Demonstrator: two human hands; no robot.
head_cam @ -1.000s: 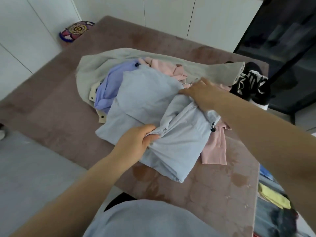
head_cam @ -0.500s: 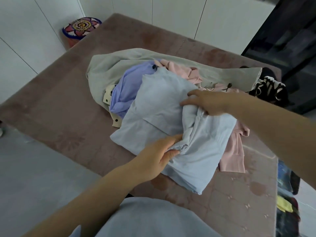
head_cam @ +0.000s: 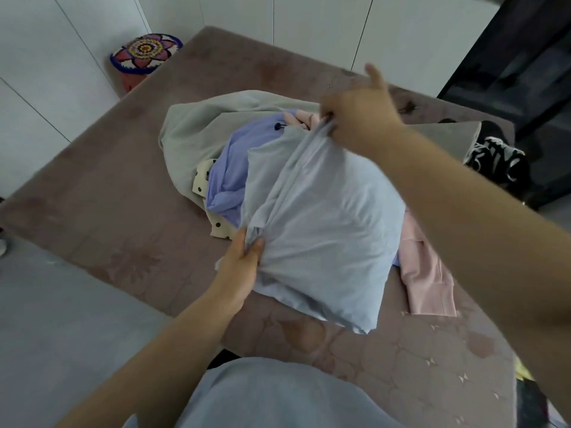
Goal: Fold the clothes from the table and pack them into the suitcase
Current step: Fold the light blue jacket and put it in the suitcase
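**A:** Entry one: the relation the next move turned on. What did we log?

**B:** We logged the light blue garment (head_cam: 324, 236) strung between both hands. Its gathered edge ran as one taut line. It began at the left hand (head_cam: 244, 261), low and toward the tabletop's near edge. It ended at the right hand (head_cam: 361, 115), higher and above the far side of the heap. The left hand was the nearer to us, and the right held the far end of that axis.

**A:** Grips?

**B:** Left hand: thumb and fingers curled round a bunch of the cloth. Right hand: pinching the other end of the edge, one finger sticking up free.

**A:** Entry two: the garment's look.

**B:** Pale blue, thin and soft, drawn into long pleats along the held edge. The rest hung as a broad slack panel to the right of that line. Its lowest corner was just over the tabletop (head_cam: 123, 186) near the front edge, and we could not tell whether it touched. We judged it not yet folded and in need of spreading flat first.

**A:** Beneath it?

**B:** One heap about the tabletop's middle:
- grey garment (head_cam: 197, 131)
- lilac garment (head_cam: 244, 156)
- cream spotted piece (head_cam: 202, 177)
- pink garment (head_cam: 426, 267), trailing toward the right edge

Black shoes (head_cam: 497, 162) lay by the far right corner.

**A:** Suitcase?

**B:** We could not make it out with any certainty.
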